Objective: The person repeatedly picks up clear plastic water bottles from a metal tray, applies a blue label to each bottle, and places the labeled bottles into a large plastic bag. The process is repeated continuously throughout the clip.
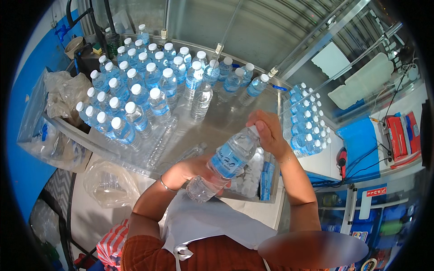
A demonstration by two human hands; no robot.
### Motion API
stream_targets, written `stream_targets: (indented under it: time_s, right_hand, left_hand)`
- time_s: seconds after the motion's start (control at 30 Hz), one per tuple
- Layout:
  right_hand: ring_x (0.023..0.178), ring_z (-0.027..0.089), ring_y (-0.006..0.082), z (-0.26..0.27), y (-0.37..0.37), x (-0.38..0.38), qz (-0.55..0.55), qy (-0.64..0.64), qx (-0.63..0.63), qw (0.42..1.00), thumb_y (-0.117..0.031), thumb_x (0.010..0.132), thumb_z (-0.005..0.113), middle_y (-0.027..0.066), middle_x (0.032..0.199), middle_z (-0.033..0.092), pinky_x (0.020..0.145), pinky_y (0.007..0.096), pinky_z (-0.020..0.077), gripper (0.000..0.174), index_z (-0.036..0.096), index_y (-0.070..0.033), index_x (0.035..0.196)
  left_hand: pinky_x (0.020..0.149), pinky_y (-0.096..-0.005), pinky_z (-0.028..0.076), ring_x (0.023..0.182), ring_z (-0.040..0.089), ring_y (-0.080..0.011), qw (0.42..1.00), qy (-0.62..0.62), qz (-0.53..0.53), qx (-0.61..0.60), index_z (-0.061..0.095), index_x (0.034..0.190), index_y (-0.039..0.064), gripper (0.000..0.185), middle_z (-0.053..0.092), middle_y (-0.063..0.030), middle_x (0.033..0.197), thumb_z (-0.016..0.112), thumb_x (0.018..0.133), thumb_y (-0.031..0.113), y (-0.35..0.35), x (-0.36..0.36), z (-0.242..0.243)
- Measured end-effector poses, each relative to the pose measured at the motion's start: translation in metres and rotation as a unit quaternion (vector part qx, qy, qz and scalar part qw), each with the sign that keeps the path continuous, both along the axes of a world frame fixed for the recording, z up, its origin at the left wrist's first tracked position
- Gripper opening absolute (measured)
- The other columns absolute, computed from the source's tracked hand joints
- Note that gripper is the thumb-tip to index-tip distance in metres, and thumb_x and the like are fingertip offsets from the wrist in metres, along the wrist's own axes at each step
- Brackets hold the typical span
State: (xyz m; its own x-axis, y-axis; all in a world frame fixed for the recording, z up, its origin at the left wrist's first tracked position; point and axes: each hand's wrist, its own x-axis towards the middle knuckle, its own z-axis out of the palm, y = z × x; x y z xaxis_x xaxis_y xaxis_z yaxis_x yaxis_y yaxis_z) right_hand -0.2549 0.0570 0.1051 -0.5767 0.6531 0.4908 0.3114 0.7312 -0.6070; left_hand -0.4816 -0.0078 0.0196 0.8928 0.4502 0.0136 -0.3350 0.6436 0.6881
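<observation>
A clear plastic water bottle (pixel 230 157) with a blue label is tilted in front of my apron. My left hand (pixel 200 169) wraps its lower body from behind. The fingers of my right hand (pixel 268 132) close over the white cap at its neck. Beneath the bottle, white caps (pixel 250 179) and stacks of blue labels (pixel 267 181) sit at the near corner of the steel table (pixel 227 115). An uncapped bottle (pixel 202 101) stands farther back. Another empty bottle (pixel 163 140) lies to the left, beside many upright capped bottles (pixel 135 95).
Packed bottles (pixel 305 122) stand on a counter at right, near a red-and-black heat gun or dryer (pixel 342 162). Thin tubes (pixel 230 23) come down over the table's back edge. Plastic bags (pixel 67 91) hang at left; another bag (pixel 110 186) lies below the table.
</observation>
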Motion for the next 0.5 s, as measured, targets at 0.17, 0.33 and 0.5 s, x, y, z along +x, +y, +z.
stream_targets:
  time_s: [0.17,0.33,0.5]
  right_hand:
    - [0.062,0.056,0.0391,-0.005,0.009,-0.007,-0.121,-0.134,-0.083,0.98,-0.031,0.101,0.045,0.0189,0.067,0.057,0.057,0.0434,0.0416,0.035,0.056,-0.001,0.087]
    - [0.067,0.062,0.0418,-0.022,0.02,-0.018,-0.208,-0.237,-0.026,0.949,-0.034,0.098,0.051,0.02,0.069,0.062,0.06,0.0487,0.047,0.032,0.058,-0.003,0.092]
    - [0.073,0.067,0.0379,-0.043,0.069,-0.019,-0.333,-0.346,0.096,0.872,-0.034,0.095,0.057,0.0181,0.074,0.068,0.067,0.0486,0.0527,0.032,0.059,-0.002,0.096]
  left_hand:
    - [0.081,-0.0394,0.054,0.089,0.069,-0.0342,0.801,0.425,0.26,0.332,0.045,0.134,0.001,0.08,0.069,-0.0178,0.102,0.083,0.068,0.024,0.008,0.013,-0.003]
    - [0.095,-0.0425,0.047,0.11,0.059,-0.0417,0.68,0.455,0.399,0.413,0.032,0.143,0.0,0.093,0.058,-0.0238,0.125,0.084,0.07,0.024,0.026,0.038,-0.033]
    - [0.099,-0.0472,0.043,0.12,0.047,-0.0463,0.592,0.433,0.519,0.439,0.024,0.146,-0.003,0.102,0.044,-0.0274,0.131,0.085,0.069,0.022,0.065,0.039,-0.077]
